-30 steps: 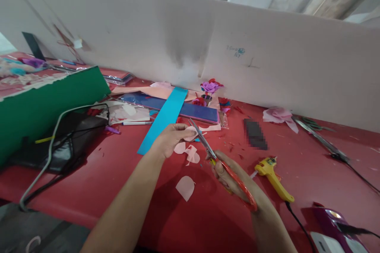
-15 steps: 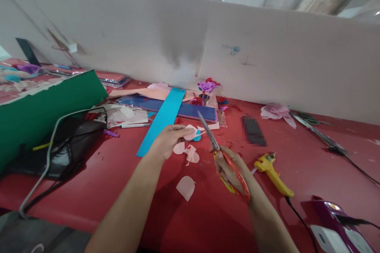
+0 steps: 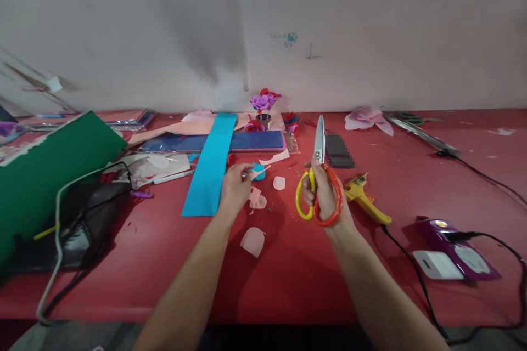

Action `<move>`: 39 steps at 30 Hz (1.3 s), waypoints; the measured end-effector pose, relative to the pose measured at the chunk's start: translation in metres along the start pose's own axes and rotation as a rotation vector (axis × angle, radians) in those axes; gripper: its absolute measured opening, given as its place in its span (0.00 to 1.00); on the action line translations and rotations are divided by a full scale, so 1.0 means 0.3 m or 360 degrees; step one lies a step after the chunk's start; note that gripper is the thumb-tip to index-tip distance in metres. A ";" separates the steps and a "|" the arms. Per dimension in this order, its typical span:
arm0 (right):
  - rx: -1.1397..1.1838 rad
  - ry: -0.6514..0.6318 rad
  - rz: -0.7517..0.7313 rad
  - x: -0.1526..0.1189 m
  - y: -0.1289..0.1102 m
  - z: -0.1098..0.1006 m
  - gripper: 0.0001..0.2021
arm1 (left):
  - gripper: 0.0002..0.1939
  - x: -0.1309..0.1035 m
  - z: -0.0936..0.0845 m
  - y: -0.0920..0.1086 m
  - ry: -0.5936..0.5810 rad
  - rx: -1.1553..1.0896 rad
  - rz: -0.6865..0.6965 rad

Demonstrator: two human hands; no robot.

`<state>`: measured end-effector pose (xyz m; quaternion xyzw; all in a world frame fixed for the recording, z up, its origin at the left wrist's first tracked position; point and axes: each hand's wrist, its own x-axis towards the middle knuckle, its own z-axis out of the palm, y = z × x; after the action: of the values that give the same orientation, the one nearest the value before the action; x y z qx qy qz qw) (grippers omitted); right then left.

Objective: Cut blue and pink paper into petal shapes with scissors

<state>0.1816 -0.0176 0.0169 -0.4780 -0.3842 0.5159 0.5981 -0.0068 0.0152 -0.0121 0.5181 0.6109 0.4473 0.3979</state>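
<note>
My left hand [image 3: 235, 189] pinches a small pale pink paper piece [image 3: 256, 174] over a blue scrap, beside the long blue strip [image 3: 212, 167]. In my right hand [image 3: 325, 189] are scissors [image 3: 320, 140] with one red and one yellow handle loop; their blades are together and point away from me. Pink cut pieces lie on the red table: a rounded one [image 3: 279, 182] between my hands, some scraps [image 3: 257, 199] just right of my left wrist, and a larger petal-shaped one [image 3: 252, 242] nearer me.
A yellow glue gun [image 3: 365, 199] and a dark phone [image 3: 339, 151] lie right of the scissors. Paper flowers [image 3: 264, 103] stand at the back. A purple device [image 3: 463, 252] with cables is at the right. A green board [image 3: 61, 175] and black bag [image 3: 86, 219] occupy the left.
The view has shifted. The scissors' blades have closed and turned upright, farther from my left hand. A rounded pink piece now lies on the table between my hands.
</note>
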 end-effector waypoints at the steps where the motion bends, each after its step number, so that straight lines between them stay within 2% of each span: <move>1: -0.0016 0.0020 -0.0017 -0.001 -0.003 0.000 0.17 | 0.06 0.007 -0.030 0.002 0.0125 0.0168 0.0102; 3: -0.0017 0.0060 -0.0030 -0.003 -0.009 0.002 0.16 | 0.06 0.019 -0.089 0.007 0.0282 0.0424 0.0201; 4: -0.0011 0.0071 -0.0030 -0.004 -0.012 0.003 0.16 | 0.07 0.023 -0.113 0.009 0.0300 0.0499 0.0199; 7: -0.0016 0.0068 -0.0035 -0.009 -0.016 0.008 0.15 | 0.07 0.026 -0.149 0.012 0.0200 0.0666 0.0132; 11: -0.0048 0.0035 -0.0031 -0.017 -0.011 0.011 0.14 | 0.05 0.009 -0.121 0.010 -0.0196 0.0699 0.0138; 13: -0.0050 0.0020 -0.0034 -0.019 -0.007 0.010 0.14 | 0.11 -0.004 -0.094 0.005 -0.0357 0.0694 0.0214; 17: -0.0040 0.0044 -0.0049 -0.017 -0.002 0.009 0.13 | 0.19 -0.027 -0.048 -0.014 -0.0547 0.0842 0.0326; 20: -0.0002 0.0053 -0.0006 -0.012 0.000 0.013 0.14 | 0.16 -0.033 -0.031 -0.028 -0.0612 0.0832 0.0332; 24: -0.0001 0.0059 0.0002 -0.011 0.004 0.020 0.13 | 0.13 -0.026 -0.026 -0.031 -0.0609 0.0696 0.0266; 29: -0.0039 0.0004 -0.0006 -0.017 0.010 0.020 0.15 | 0.06 -0.014 -0.033 -0.009 -0.0630 0.0766 0.0363; 32: -0.0020 -0.0001 0.0006 -0.019 0.008 0.020 0.14 | 0.06 -0.009 -0.050 0.012 -0.0534 0.0742 0.0409; 36: -0.0056 0.0000 0.0017 -0.016 0.009 0.019 0.16 | 0.03 0.001 -0.090 0.036 -0.0384 0.0319 0.0219; 39: -0.0060 0.0016 0.0022 -0.012 0.018 0.016 0.14 | 0.06 0.003 -0.107 0.043 -0.0385 -0.0107 0.0022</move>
<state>0.1750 -0.0202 0.0130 -0.4944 -0.3874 0.5103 0.5874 -0.0340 0.0126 0.0095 0.5588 0.5397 0.4045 0.4826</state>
